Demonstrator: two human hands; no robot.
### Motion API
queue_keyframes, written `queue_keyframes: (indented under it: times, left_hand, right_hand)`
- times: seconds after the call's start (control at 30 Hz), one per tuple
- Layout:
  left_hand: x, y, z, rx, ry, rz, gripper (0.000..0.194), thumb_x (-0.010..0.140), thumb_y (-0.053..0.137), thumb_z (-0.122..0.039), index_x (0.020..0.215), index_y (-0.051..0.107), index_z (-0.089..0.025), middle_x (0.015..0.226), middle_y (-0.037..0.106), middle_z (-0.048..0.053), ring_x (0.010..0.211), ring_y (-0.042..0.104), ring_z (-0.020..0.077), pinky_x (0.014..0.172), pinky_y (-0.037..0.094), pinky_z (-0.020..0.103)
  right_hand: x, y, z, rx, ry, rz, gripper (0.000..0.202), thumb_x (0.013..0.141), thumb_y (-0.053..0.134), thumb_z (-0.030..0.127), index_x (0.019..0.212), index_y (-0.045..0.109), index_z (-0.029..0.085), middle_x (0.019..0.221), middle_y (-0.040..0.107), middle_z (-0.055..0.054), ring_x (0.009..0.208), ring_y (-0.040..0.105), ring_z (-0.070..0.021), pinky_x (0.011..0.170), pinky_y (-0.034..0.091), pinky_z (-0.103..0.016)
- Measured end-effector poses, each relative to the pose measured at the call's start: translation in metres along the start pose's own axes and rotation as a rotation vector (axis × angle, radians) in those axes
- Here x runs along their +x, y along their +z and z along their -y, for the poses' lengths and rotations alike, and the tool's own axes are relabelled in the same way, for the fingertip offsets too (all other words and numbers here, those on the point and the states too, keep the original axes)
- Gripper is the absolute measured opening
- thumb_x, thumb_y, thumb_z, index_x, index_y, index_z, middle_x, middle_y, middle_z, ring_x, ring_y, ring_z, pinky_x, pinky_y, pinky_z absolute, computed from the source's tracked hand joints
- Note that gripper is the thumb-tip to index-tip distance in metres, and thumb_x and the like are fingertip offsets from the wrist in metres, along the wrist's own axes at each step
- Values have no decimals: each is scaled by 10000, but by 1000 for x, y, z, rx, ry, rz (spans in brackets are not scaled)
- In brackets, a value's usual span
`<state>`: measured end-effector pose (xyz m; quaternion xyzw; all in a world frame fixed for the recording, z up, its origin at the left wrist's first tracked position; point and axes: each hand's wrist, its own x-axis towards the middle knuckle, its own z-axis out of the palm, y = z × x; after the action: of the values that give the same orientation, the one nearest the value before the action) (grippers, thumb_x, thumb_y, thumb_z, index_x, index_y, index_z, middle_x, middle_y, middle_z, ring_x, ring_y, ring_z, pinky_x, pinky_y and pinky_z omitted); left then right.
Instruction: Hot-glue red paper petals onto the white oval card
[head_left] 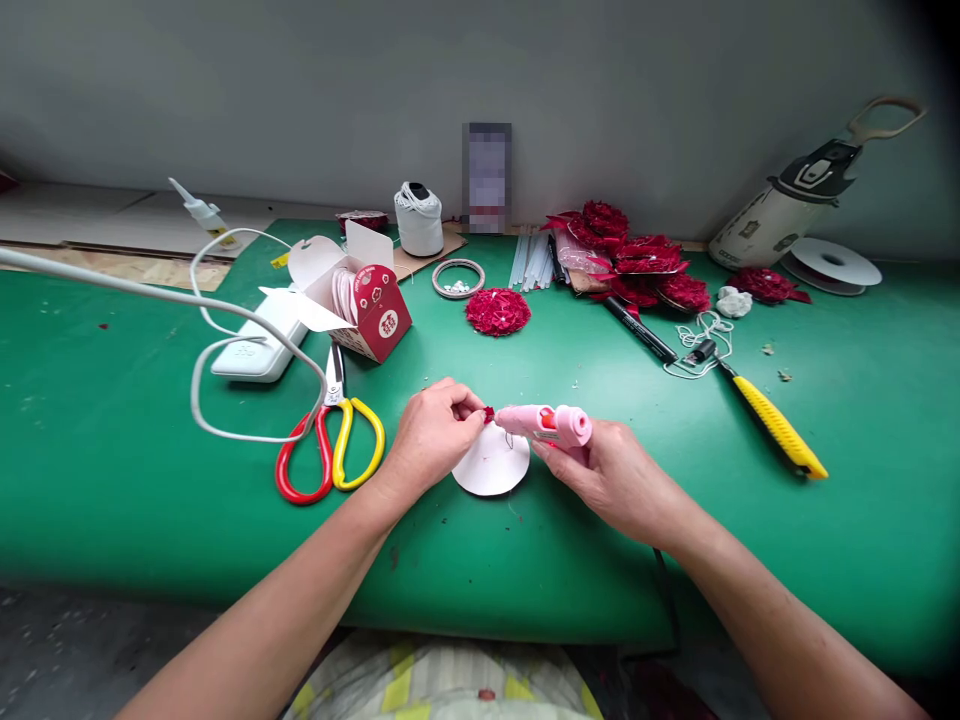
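My right hand (611, 470) is wrapped round a pink hot glue gun (547, 424), its nozzle pointing left. Between thumb and fingers, my left hand (435, 430) pinches a small dark red piece of fabric (489, 413) close to the nozzle tip. Beneath both lies a round white disc (491, 465) on the green table, with a thin loop of thread or wire near its upper right edge. A finished-looking red fabric rosette (498, 311) rests just beyond the hands.
Left of my hands are scissors (330, 430), a white power bank (262, 345) with a looping cable, and an opened red box (375, 315) of white discs. To the right lie a marker (641, 330), a yellow utility knife (780, 425) and piled red rosettes (645, 255). Behind are glue sticks (531, 260).
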<state>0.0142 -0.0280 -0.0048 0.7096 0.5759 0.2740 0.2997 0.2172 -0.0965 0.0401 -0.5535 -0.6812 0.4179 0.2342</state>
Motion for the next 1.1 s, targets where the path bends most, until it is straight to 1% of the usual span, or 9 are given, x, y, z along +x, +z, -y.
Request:
queue_keyframes:
  times: [0.1,0.2,0.43,0.57,0.67,0.73,0.8,0.93,1.1]
  left_hand:
    - [0,1,0,6,2,-3,83,725,640,-180,660,691,-192,694,622,-8,597,525,118,584,399,261]
    - [0,1,-1,12,1,-7,86,730,635,-176,667,692,-191,699,621,-7,607,526,120,592,398,264]
    - [-1,-1,-3,8,26,16,84,735,630,-163,672,682,-183,699,605,-4,624,532,122,595,400,258]
    - [-2,-3,-3,-3,34,26,92,744,620,-166,683,687,-183,691,591,-6,617,531,118,583,396,251]
    - [-2,-4,-4,-11,40,39,90,749,618,-173,689,685,-183,695,590,-8,613,530,115,582,397,248]
    - [-2,-5,-5,-10,43,44,88,753,617,-177,695,683,-180,701,592,-9,615,531,115,586,398,249]
    - [-2,-5,-5,-4,43,43,86,757,616,-175,701,681,-178,708,596,-7,619,533,115,590,398,250]
    - [-3,-5,-4,15,51,46,85,761,610,-162,713,679,-175,715,597,-4,637,535,119,598,398,252]
    - [-3,-5,-2,40,80,41,95,778,598,-162,743,684,-180,719,593,-2,673,542,129,615,401,256]
  right_hand:
    - [0,-1,0,-43,5,-1,386,980,462,353,1343,593,344,1012,717,-13,807,637,-194,637,435,-264]
    - [0,-2,0,-57,2,-11,384,978,461,346,1336,599,345,980,713,-16,806,635,-201,627,429,-269]
    - [4,-2,-2,-22,6,5,363,985,455,352,1310,617,341,988,715,-7,813,630,-192,693,451,-275]
    - [5,-3,-2,29,1,39,367,996,440,347,1327,597,357,1071,705,7,855,626,-178,734,454,-264]
    - [5,-3,0,45,5,44,369,997,444,354,1333,595,350,1074,700,5,882,628,-178,744,454,-260]
    - [6,-4,1,50,7,51,374,995,451,352,1342,591,340,1027,701,0,895,627,-182,736,451,-257]
    - [6,-5,1,54,10,60,380,992,461,342,1351,585,333,922,694,1,913,625,-188,746,449,-257]
    - [6,-4,0,70,16,71,391,992,465,327,1368,571,328,702,615,20,924,621,-196,773,445,-263]
    - [7,-3,-2,81,9,70,395,987,476,317,1371,569,322,676,591,24,945,617,-202,788,446,-269]
